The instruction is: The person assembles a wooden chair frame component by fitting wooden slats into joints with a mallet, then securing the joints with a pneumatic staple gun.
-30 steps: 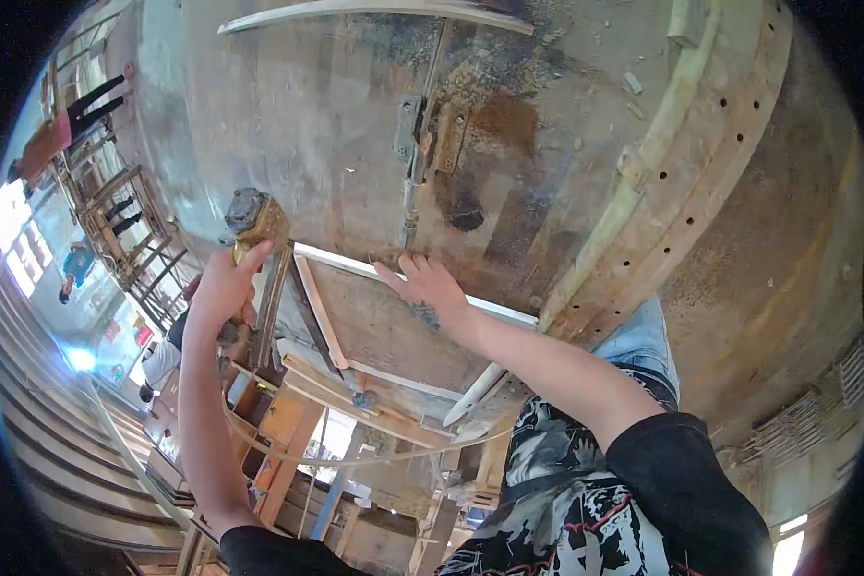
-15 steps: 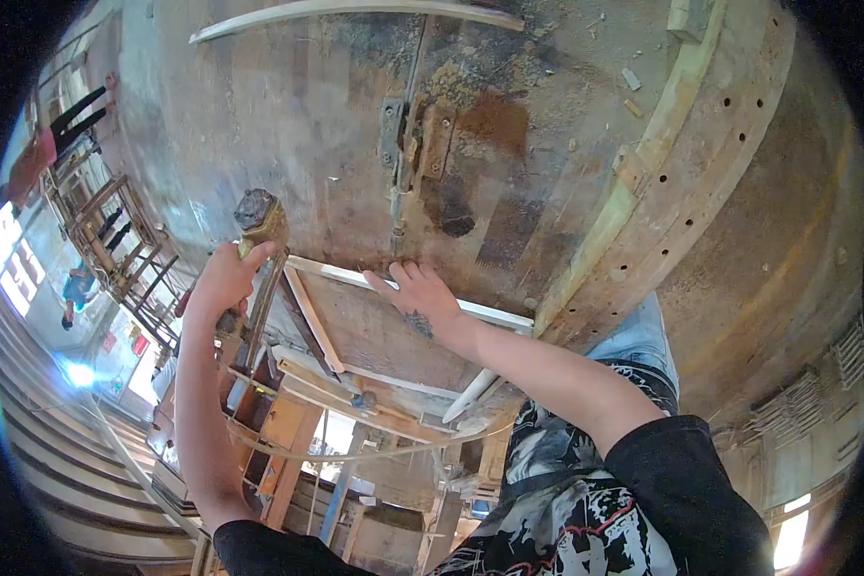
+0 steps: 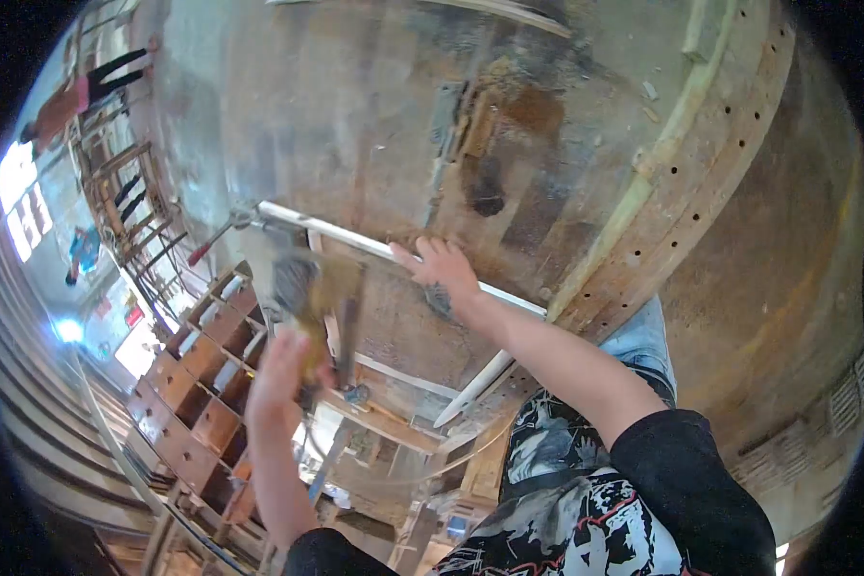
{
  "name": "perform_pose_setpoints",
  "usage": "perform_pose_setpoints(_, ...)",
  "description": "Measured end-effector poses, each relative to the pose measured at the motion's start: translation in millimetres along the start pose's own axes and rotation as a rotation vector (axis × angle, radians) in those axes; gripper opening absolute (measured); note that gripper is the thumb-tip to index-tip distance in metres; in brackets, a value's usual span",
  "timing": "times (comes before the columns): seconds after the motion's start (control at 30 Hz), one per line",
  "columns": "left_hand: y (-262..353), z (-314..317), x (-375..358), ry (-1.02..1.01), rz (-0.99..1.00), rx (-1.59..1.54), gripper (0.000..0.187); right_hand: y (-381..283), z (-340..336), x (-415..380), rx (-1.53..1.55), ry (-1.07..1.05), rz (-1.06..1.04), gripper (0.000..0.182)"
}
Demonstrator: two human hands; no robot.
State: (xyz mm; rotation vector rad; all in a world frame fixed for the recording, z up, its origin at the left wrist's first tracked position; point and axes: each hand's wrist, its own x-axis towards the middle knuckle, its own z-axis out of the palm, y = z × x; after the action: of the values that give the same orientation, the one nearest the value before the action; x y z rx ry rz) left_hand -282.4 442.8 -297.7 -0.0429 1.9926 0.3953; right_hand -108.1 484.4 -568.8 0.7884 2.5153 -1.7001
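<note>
Daylight enters from blown-out bright window openings (image 3: 17,197) at far left. Strong fisheye distortion; black vignette at all corners. Left hand (image 3: 280,372) and the brownish tool it grips (image 3: 309,288) motion-blurred. Right hand (image 3: 444,271) moderately sharp. Worn wooden work surface (image 3: 355,125) evenly lit, soft shadows.

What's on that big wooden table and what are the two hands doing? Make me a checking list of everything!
Surface: worn, stained wooden workbench with a rusty metal plate and a curved strip with holes.
Job's things: pale wooden frame lying on the bench; hammer-like tool, blurred.
Clutter: wood chips and sawdust.
Hands: right hand pressed flat on the frame; left hand gripping the tool's handle.
Cables: nothing seen.
Surroundings: wooden compartment shelf, stacked chair frames, other people far off by bright windows.
</note>
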Motion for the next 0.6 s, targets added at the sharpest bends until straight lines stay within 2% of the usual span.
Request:
perform_pose_setpoints(0.03,-33.1,7.3,-13.9,-0.027,0.015,-0.095,0.016,-4.4,-9.3,-0.3,-0.005,-0.032,0.024,0.061)
perform_pose_setpoints(0.17,-141.1,54.8,-59.6,-0.063,-0.082,-0.169,0.019,-0.3,2.0,-2.3,-0.154,0.125,-0.062,0.066)
perform_pose_setpoints(0.27,-240.5,73.4,-81.6,0.101,-0.004,0.026,0.026,-10.5,-6.6,-5.5,-0.208,0.038,-0.032,0.064)
perform_pose_setpoints(0.3,-275.0,76.5,-88.8,0.22,-0.012,0.181,0.047,-15.5,-9.4,-7.0,-0.2,0.035,0.003,0.066)
perform_pose_setpoints(0.4,-397.0,78.2,-96.3,0.539,0.059,0.652,0.064,-13.2,-3.4,-17.3,-0.241,0.071,0.031,0.077)
perform_pose_setpoints(0.43,-423.3,75.4,-97.1,0.524,-0.071,0.62,0.071,-10.2,-0.2,-25.2,-0.252,0.109,0.018,0.081)
perform_pose_setpoints(0.5,-496.6,73.4,-89.3,0.587,-0.078,0.545,0.073,-5.6,-1.8,-47.1,-0.281,0.2,-0.018,0.09)
perform_pose_setpoints(0.6,-562.6,72.1,-78.7,0.653,-0.148,0.526,0.076,-4.2,-9.8,-85.8,-0.395,0.178,0.101,0.108)
